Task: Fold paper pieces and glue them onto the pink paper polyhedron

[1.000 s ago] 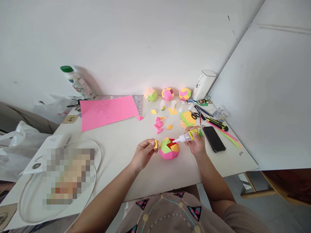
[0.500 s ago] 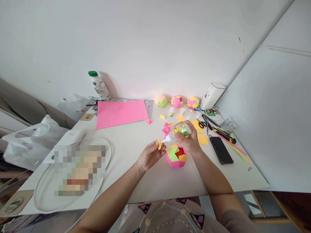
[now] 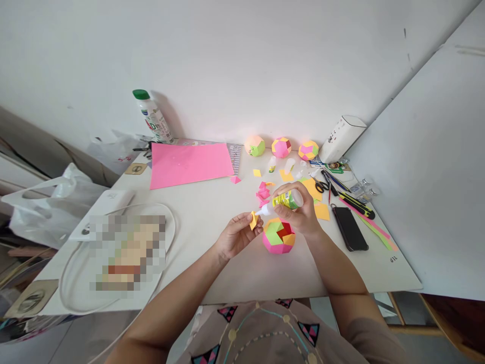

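My left hand [image 3: 235, 235] pinches a small folded piece of orange paper [image 3: 253, 221] between thumb and fingers. In my right hand [image 3: 303, 215] is a glue bottle [image 3: 290, 198] with a yellow and green label, tilted so its white nozzle meets or nearly meets the orange paper. Below the bottle, a faceted paper ball [image 3: 278, 241] in pink, green and orange sits on the table, with a gap at its upper right showing a red inside. Folded pink paper pieces [image 3: 262, 194] lie just behind the bottle's tip.
Three finished-looking paper balls [image 3: 281, 147] line the wall. Pink card [image 3: 191, 164] lies over a ruler at the back left. Scissors [image 3: 321, 186], a cutter [image 3: 358, 205] and a black phone [image 3: 349, 227] are to the right. A white cable [image 3: 172, 237] loops at the left.
The nozzle and orange paper have been turned slightly against each other, the paper now showing more of its face. The whole view has shifted a little with my head.
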`<state>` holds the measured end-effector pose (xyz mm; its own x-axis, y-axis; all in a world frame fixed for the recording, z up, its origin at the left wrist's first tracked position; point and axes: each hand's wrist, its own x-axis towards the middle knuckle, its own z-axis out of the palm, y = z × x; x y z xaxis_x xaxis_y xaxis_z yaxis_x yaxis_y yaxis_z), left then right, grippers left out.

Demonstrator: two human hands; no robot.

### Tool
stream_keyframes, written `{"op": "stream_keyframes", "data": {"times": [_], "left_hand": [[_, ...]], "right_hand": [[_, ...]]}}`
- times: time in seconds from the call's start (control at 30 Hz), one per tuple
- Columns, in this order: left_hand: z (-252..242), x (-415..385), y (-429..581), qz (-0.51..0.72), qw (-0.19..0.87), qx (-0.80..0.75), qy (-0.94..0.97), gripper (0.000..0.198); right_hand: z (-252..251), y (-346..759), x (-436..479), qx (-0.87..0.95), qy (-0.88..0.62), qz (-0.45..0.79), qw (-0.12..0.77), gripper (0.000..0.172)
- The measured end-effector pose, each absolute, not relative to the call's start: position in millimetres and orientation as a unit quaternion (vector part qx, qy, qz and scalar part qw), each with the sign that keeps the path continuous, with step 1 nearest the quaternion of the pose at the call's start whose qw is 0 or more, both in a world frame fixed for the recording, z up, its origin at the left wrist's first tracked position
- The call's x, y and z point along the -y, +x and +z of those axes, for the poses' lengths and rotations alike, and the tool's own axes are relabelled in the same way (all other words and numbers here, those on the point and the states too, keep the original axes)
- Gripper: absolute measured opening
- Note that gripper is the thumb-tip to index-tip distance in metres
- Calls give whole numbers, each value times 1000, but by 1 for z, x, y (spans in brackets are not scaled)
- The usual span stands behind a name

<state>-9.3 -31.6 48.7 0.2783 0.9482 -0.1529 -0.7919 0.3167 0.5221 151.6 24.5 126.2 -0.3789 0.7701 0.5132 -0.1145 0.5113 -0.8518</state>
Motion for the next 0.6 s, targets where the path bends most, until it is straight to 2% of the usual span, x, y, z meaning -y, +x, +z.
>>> {"op": "stream_keyframes", "data": {"times": [0.2,0.6], "left_hand": [[46,32,-11,545,779,-229,210,18],[45,31,-12,546,781,-233,195,17]], "right_hand": [[130,153,-21,716,-229,436,495,32],[133,153,-21,723,-223,461,464,32]]}}
